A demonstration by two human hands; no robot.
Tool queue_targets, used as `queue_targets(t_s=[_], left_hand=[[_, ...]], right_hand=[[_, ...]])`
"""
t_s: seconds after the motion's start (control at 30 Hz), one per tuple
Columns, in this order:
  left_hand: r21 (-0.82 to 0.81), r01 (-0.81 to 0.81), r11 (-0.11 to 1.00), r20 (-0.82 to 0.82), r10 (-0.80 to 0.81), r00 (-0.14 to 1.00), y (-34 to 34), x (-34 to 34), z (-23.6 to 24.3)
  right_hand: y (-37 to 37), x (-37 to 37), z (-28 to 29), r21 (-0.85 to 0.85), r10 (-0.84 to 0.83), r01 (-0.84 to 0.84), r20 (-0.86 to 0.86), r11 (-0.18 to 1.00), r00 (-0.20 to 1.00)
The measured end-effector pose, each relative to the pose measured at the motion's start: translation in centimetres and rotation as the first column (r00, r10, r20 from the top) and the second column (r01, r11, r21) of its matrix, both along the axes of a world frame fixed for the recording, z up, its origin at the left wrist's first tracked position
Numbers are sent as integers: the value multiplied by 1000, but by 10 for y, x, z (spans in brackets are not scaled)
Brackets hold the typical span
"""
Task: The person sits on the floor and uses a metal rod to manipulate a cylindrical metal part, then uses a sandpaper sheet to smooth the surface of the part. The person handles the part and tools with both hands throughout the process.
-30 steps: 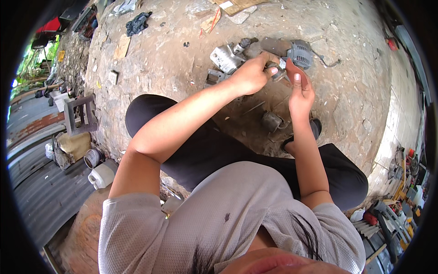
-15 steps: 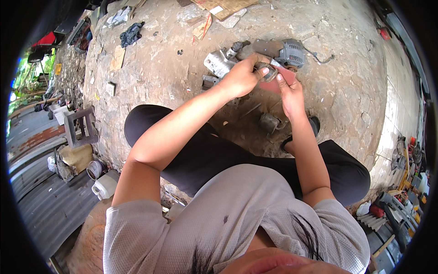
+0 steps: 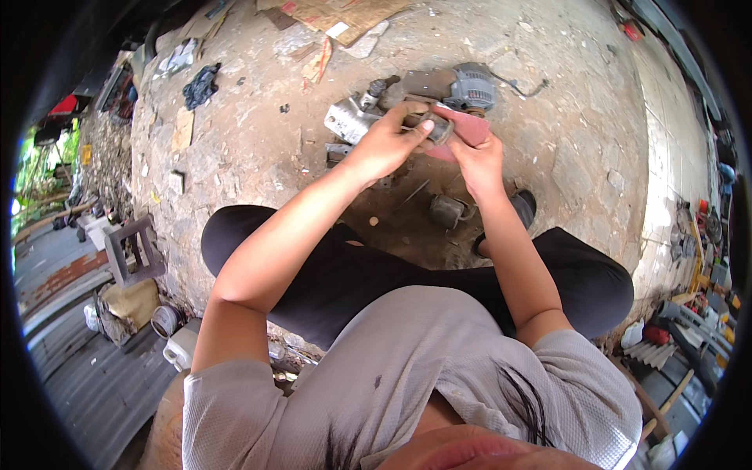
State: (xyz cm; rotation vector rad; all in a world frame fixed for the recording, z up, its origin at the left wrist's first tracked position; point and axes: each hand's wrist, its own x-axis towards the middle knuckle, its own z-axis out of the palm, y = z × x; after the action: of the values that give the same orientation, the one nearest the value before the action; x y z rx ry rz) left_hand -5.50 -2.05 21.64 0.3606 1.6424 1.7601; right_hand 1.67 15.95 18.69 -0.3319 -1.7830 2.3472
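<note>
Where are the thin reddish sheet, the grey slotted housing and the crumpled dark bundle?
Thin reddish sheet (image 3: 471,125): head view, on its flat face.
Grey slotted housing (image 3: 473,88): head view, on its slotted side.
Crumpled dark bundle (image 3: 202,87): head view, amid its folds.

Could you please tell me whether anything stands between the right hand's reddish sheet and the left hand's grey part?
Nothing visible does: the reddish sheet and grey part overlap in view, though contact is unclear.

Dark crumpled wad (image 3: 201,87), flat brown cardboard (image 3: 364,14), hollow grey block (image 3: 120,254), white jug (image 3: 180,349) near corrugated sheets (image 3: 86,380)
</note>
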Motion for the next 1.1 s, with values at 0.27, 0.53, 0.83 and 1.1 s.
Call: queue_targets(t_s=[0.27,0.53,0.83,1.1], left_hand=[[-122,-15,992,89,26,996,2,4,6],[-97,-74,993,84,82,993,2,2,10],[-166,-160,973,-91,147,985,-2,1,-7],[-122,-238,963,-246,203,948,-1,-1,-14]], right_hand=[[2,4,-7,408,-95,115,-70,905,993],[6,4,17,443,-32,64,-79,894,996],[-1,6,39,758,96,89,-197,646,976],[-14,12,37,802,85,29,-98,596,992]])
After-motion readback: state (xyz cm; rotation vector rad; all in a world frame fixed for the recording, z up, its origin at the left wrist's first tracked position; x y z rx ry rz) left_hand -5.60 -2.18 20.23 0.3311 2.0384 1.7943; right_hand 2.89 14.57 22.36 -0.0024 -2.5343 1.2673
